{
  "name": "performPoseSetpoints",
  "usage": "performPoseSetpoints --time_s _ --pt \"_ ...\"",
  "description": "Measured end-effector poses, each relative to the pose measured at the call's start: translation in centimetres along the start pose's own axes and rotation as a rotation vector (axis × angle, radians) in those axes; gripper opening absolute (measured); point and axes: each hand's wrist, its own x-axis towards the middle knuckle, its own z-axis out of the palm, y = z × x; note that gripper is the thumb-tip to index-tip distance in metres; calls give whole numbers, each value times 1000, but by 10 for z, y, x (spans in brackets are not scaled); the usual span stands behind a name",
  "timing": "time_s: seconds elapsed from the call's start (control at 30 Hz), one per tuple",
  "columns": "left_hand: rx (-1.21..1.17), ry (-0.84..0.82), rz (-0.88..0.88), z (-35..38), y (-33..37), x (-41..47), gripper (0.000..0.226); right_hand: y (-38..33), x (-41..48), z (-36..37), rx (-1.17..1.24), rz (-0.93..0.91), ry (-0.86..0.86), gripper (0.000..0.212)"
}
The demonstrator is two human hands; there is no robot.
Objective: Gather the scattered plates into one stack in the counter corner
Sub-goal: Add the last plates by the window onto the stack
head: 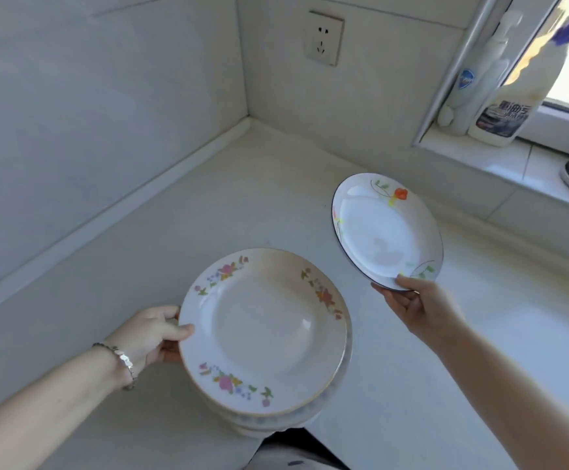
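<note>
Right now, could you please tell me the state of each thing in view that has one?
Left hand: gripping the stack's rim.
Plate stack: held, not in the corner.
Right hand: pinching the orange-flower plate's edge.
Orange-flower plate: lifted, tilted, apart from the stack.
Wall socket: nothing plugged in.
Bottles: upright on the windowsill.

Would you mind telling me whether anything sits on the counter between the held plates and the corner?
Nothing visible does: the counter lies bare from the floral plate stack and dark-rimmed plate back to the corner.

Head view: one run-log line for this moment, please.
left hand: holds plate stack | right hand: holds single plate, tilted | counter corner: no plates yet
</note>
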Motion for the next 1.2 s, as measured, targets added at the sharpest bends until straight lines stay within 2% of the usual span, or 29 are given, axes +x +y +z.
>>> performPoseSetpoints --time_s 0.13,0.23,0.4,0.57,0.63,0.67,0.77,0.83,0.97,1.03,1.2 --pt "140 79 30 -3 -2 1 17 6 2 -2 -36 -8 -7 15" --pt "317 132 52 -1 -6 0 15 10 1 -5 -56 -6 0 23" --pt "563 215 111 5 -6 -1 36 15 -1 -8 -80 4 26 25" --pt "994 373 285 4 -7 -4 42 19 -3 -14 -63 10 48 26" --pt "902 442 344 7 -13 -5 29 21 -4 -17 -74 5 48 26" --pt "735 436 351 12 -16 -6 25 21 -4 -18 -81 0 45 27" --pt "114 235 352 27 -29 -1 47 22 -7 -22 -105 -18 35 28" --pt "-80 218 351 39 -45 6 57 20 -11 -23 -148 -33 18 27" --pt "-194 357 383 55 -50 5 42 14 -24 -14 -344 -80 -10 16" --pt "-191 350 402 55 -48 6 43 15 -31 -5 -477 -90 -23 9" --pt "-232 283 404 55 -43 8 43 33 -39 30 -738 -32 -125 11"
